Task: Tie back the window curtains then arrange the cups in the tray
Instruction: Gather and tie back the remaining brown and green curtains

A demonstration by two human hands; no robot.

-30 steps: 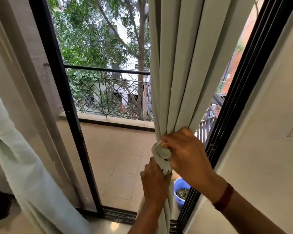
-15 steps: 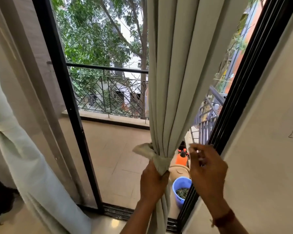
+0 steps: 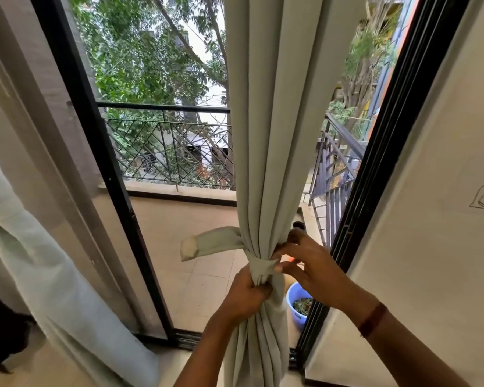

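A pale grey-green curtain [image 3: 274,135] hangs gathered in front of the open balcony door. A tie-back band [image 3: 259,268] of the same cloth wraps its waist, and the band's loose end [image 3: 207,243] sticks out to the left. My left hand [image 3: 245,296] clutches the curtain and band just below the wrap. My right hand [image 3: 309,263] pinches the band on the curtain's right side. A second curtain [image 3: 39,275] at the far left is held by its own band. No cups or tray are in view.
The black door frame [image 3: 109,191] stands left of the curtain and another black frame [image 3: 375,191] right of it. A white wall [image 3: 444,219] lies to the right. On the balcony floor sit a blue bucket [image 3: 295,296] and a metal railing [image 3: 173,152].
My right hand left the curtain, swung out to the right, then came back onto the band. The band's loose end now sticks out to the left. My left hand kept its grip.
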